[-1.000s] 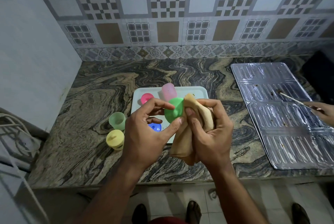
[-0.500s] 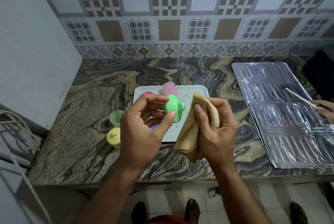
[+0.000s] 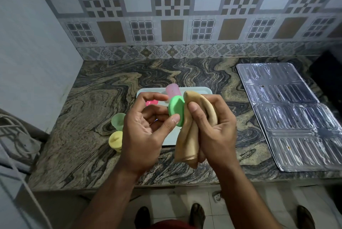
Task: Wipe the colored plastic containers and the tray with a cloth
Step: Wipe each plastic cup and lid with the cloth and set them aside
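Observation:
My left hand (image 3: 146, 132) pinches a small green plastic lid (image 3: 175, 109) between thumb and fingers, above the white tray (image 3: 201, 91). My right hand (image 3: 212, 128) grips a bunched tan cloth (image 3: 188, 143), which presses against the lid's right side. On the tray stand a pale pink cup (image 3: 173, 90) and a bright pink piece (image 3: 151, 102), both partly hidden by my left hand. A pale green cup (image 3: 118, 121) and a yellow container (image 3: 115, 140) sit on the counter left of the tray.
The marbled stone counter (image 3: 92, 99) ends in a wall on the left and a tiled backsplash behind. A ribbed silver foil sheet (image 3: 288, 116) covers the counter's right side. White cables (image 3: 14, 136) lie at the far left. Feet show on the floor below.
The green lid has turned in my left hand so its flat face shows, and the cloth has closed against it again. The other person's hand with a stick has left the foil sheet.

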